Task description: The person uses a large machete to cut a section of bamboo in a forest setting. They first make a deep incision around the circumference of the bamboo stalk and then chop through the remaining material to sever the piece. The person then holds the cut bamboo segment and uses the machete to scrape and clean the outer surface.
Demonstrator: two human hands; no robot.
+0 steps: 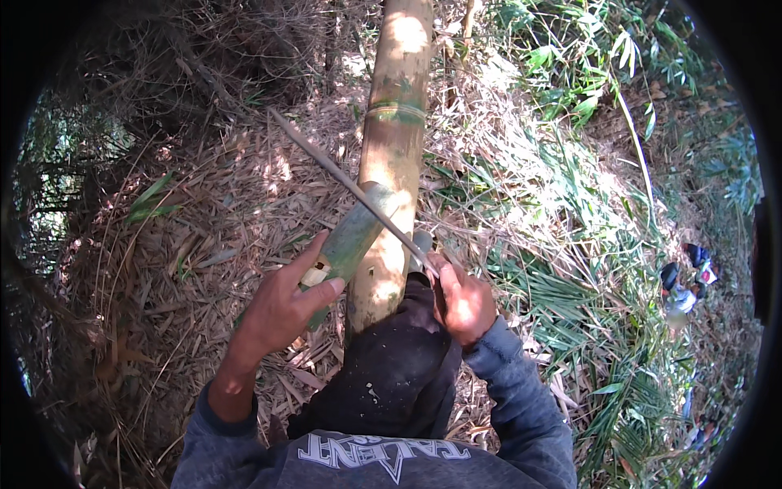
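My left hand (277,310) grips a short section of green bamboo (352,236) near its lower end, thumb and fingers around it. A small squarish notch with pale edges shows beside my thumb. The section's far end lies over a thick yellowish bamboo pole (393,155). My right hand (466,306) is closed on the near end of a long, thin, grey-brown tool (330,167), which looks like a blade seen edge-on. It slants up to the left, passing across the bamboo section and the pole. Whether it touches the section I cannot tell.
The pole runs away from me over my dark-trousered leg (383,367). Dry leaves (220,269) cover the ground. Tangled dry twigs (220,65) stand at the far left, green leafy stems (603,73) at the far right. Small, blurred figures, apparently people (688,281), show at the right edge.
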